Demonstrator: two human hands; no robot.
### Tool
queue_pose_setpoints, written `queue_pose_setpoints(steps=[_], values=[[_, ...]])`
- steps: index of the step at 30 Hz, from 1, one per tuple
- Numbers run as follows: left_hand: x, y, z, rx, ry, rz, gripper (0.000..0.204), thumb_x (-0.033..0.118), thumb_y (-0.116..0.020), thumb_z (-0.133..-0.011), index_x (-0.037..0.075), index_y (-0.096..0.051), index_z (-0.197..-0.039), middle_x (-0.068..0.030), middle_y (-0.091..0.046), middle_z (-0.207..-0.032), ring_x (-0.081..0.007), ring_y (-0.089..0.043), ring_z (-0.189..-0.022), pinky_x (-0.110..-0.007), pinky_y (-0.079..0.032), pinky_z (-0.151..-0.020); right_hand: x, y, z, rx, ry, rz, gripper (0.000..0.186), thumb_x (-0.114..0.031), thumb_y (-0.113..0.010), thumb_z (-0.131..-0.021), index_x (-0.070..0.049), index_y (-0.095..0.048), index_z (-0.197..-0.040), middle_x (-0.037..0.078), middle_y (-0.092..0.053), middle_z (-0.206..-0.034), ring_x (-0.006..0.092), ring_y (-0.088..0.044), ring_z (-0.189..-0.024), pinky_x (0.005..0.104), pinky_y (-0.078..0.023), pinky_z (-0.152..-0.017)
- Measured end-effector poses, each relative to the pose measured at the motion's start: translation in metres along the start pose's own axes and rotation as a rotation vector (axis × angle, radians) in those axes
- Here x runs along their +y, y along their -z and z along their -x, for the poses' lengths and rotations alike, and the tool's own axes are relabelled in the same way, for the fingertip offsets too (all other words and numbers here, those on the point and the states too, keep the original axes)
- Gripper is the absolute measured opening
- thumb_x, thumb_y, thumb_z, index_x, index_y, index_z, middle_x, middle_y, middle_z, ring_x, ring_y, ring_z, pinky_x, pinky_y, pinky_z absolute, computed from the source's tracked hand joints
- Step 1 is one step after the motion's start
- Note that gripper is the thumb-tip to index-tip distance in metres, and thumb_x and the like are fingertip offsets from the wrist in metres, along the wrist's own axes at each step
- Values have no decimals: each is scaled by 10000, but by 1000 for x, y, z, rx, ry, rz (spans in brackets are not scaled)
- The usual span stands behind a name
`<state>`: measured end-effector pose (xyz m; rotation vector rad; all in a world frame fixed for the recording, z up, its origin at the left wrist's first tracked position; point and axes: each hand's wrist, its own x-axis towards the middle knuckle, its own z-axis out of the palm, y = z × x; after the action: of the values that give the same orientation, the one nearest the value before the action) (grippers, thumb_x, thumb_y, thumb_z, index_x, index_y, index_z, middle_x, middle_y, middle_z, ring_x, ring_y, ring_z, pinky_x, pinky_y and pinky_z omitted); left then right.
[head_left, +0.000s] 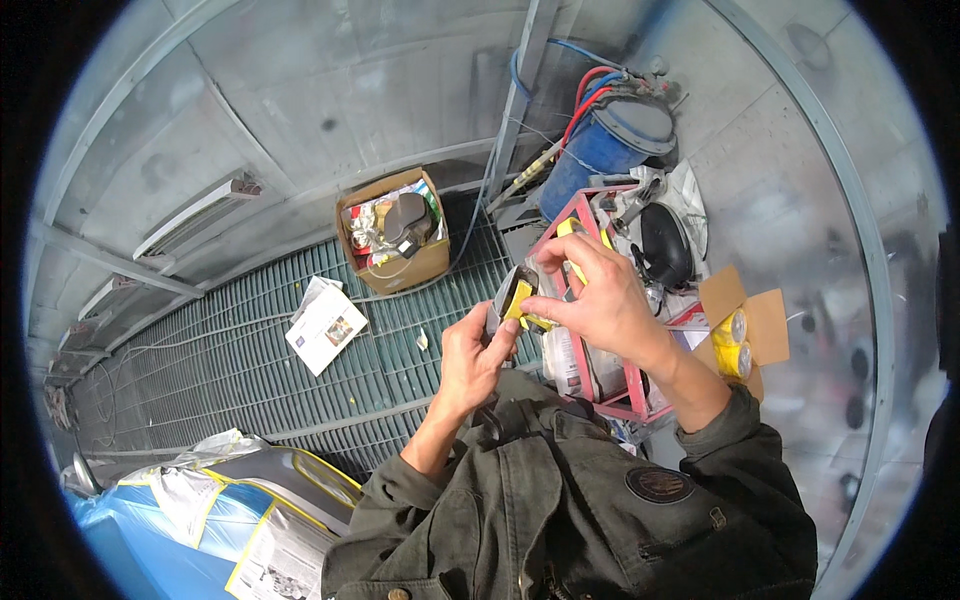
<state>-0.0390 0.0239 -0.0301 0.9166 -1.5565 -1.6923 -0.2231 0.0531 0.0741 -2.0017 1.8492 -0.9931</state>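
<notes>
In front of my chest, my left hand [472, 355] is closed round a small dark part with a greyish shell [503, 290]; its exact kind I cannot make out. A strip of yellow masking tape [518, 299] lies across this part. The thumb of my right hand [612, 305] presses on the strip, and its fingers are bent round more yellow tape [576, 271]. Another bit of yellow [569, 228] shows just beyond those fingers, perhaps a tape roll, mostly hidden.
A red-framed cart [630, 385] with a black mirror-like part [664, 245] stands at right, beside a carton of yellow tape rolls [770, 345]. Behind are a blue drum [590, 160] and a filled cardboard box [400, 275]. Papers [325, 330] lie on the grating; a masked car body [220, 510] is lower left.
</notes>
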Motion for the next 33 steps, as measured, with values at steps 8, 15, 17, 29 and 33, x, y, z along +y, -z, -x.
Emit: queue_pose_setpoints(steps=[8, 15, 17, 29, 33], values=[[4, -2, 1, 20, -10, -47, 283, 221, -648, -952, -25, -644, -1091, -69, -653, -737, -108, -629, -662, -275, -494, -615, 18, -8, 8, -259, -405, -372, 405, -139, -835, -811, 41, -686, -1141, -23, -606, -842, 38, -445, -665, 230, -418, -587], [22, -2, 3, 239, -351, -525, 332, 158, -721, -848, -20, -631, -1113, -145, -657, -849, -245, -645, -692, -347, -509, -625, 17, -11, 11, -151, -330, -586, 400, -59, -804, -830, 4, -665, -1199, -15, -627, -946, 7, -432, -645, 179, -393, -580], [30, 7, 2, 256, -476, -659, 384, 150, -739, -813, -8, -619, -1143, -158, -660, -883, -291, -652, -705, -367, -517, -630, 19, -13, 14, -67, -327, -629, 395, -33, -795, -829, -8, -658, -1199, -9, -629, -978, 1, -436, -649, 168, -389, -582], [151, 82, -10, 233, -1126, -1558, 584, 412, -724, -879, -39, -590, -1224, -129, -674, -1004, -245, -683, -834, -349, -565, -712, 19, -71, 41, -125, -475, -785, 220, -194, -738, -903, -24, -698, -1038, -9, -659, -850, 57, -578, -765, 229, -482, -696], [188, 91, -7, 239, -1181, -1661, 575, 405, -739, -869, -35, -599, -1213, -126, -678, -991, -248, -689, -826, -347, -576, -699, 11, -79, 36, -140, -385, -931, 205, -177, -714, -914, -3, -690, -1021, -3, -655, -832, 55, -580, -758, 225, -484, -686]])
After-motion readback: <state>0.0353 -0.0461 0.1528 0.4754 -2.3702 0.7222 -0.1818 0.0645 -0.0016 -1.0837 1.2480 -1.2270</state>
